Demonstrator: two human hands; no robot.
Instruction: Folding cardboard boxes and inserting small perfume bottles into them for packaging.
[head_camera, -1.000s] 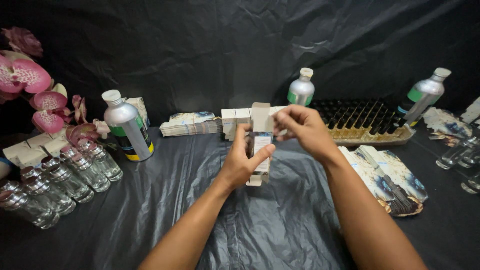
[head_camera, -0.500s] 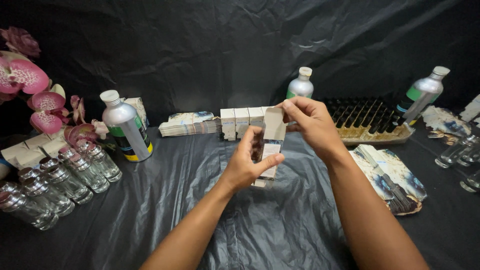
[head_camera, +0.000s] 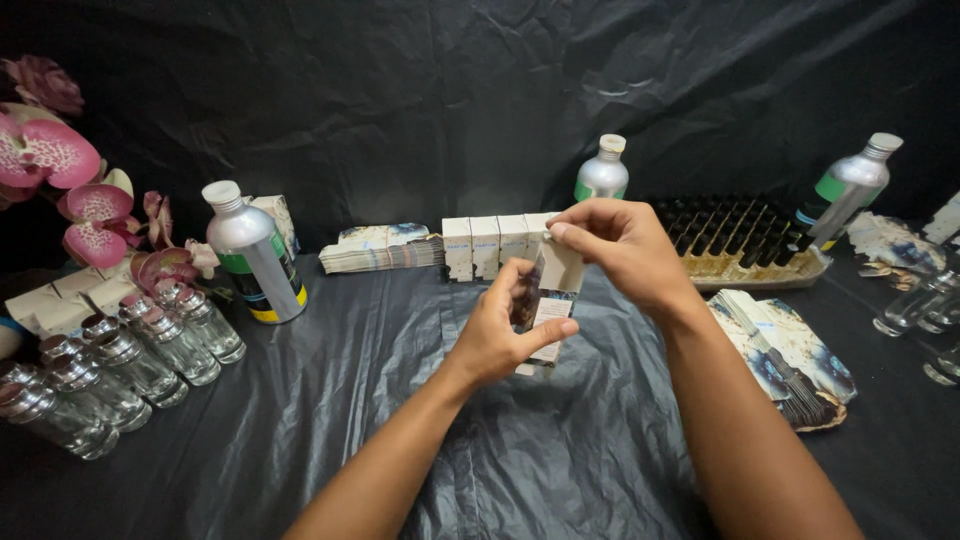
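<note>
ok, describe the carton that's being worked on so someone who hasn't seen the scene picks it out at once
Start at the black plastic sheet covering the table and go to its middle, where both hands meet. The small carton is upright in the left hand, while the right hand pinches its top flap. Unlike the row of closed cartons standing behind it, it is lifted off the sheet and open at the top.

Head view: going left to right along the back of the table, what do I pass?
Pink orchid flowers → silver bottle with white cap → stack of flat cartons → row of upright small boxes → tray of dark vials → tilted silver bottle.
</note>
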